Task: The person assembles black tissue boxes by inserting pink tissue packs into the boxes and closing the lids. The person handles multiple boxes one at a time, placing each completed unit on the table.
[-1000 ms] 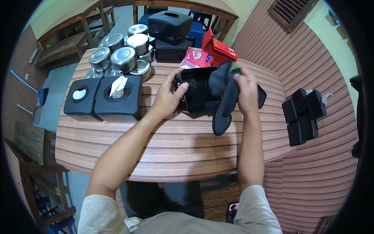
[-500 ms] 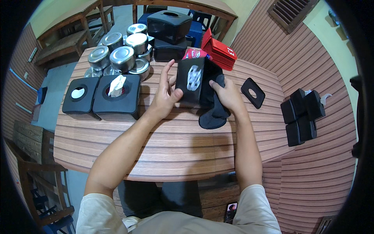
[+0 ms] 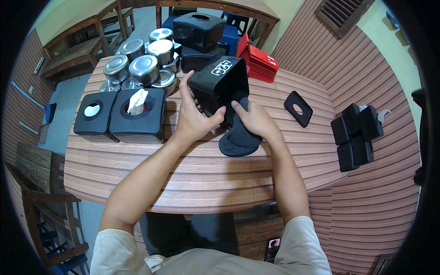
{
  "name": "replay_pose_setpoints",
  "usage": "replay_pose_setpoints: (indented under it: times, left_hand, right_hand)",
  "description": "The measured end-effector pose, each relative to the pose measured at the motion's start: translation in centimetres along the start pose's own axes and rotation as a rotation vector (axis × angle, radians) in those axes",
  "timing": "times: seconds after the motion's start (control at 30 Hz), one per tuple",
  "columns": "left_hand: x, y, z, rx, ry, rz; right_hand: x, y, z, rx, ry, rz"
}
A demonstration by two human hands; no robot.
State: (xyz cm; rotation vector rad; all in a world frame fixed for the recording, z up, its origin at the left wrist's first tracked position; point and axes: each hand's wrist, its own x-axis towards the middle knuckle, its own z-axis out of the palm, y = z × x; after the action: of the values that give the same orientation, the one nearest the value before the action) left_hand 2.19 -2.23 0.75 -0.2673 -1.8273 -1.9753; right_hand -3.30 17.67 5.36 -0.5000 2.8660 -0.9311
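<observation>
A black tissue box (image 3: 206, 87) without its lid is tilted above the table, its open side facing right. My left hand (image 3: 195, 114) is closed around its left and lower side, thumb at the near edge. A white printed mark shows on the box's upper face. My right hand (image 3: 257, 120) grips a black cloth (image 3: 240, 141) at the box's opening; part of the cloth hangs below the box. A loose black lid (image 3: 298, 109) with an oval hole lies on the table to the right of my right hand.
Two black tissue boxes (image 3: 137, 114) stand at the left, one with tissue poking out. Behind them are several stacked metal tins (image 3: 144, 68). More black boxes (image 3: 199, 30) stack at the back, beside red folded number stands (image 3: 259, 64). Small black boxes (image 3: 353, 137) sit at the right edge.
The box has moved slightly left and turned, bringing its marked face upward and its opening to the right. My right hand and the cloth have shifted left with it.
</observation>
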Motion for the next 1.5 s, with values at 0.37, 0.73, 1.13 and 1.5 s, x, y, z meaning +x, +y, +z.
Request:
replay_pose_setpoints:
  times: [0.37,0.73,1.13,1.5]
  left_hand:
    - [1.2,-2.0,-1.5,0.322,0.024,0.173]
    - [0.6,-1.1,-0.6,0.085,-0.172,0.096]
    - [0.6,-2.2,-0.7,0.170,-0.200,0.160]
    - [0.8,-2.1,-0.8,0.021,-0.231,0.107]
  right_hand:
    - [-1.9,-2.0,-4.2,0.194,0.496,-0.320]
    - [-3.0,-2.9,2.1,-0.235,0.106,-0.321]
    - [-4.0,-4.6,0.3,-0.436,0.118,-0.070]
    - [-3.2,-3.2,-0.7,-0.105,-0.165,-0.274]
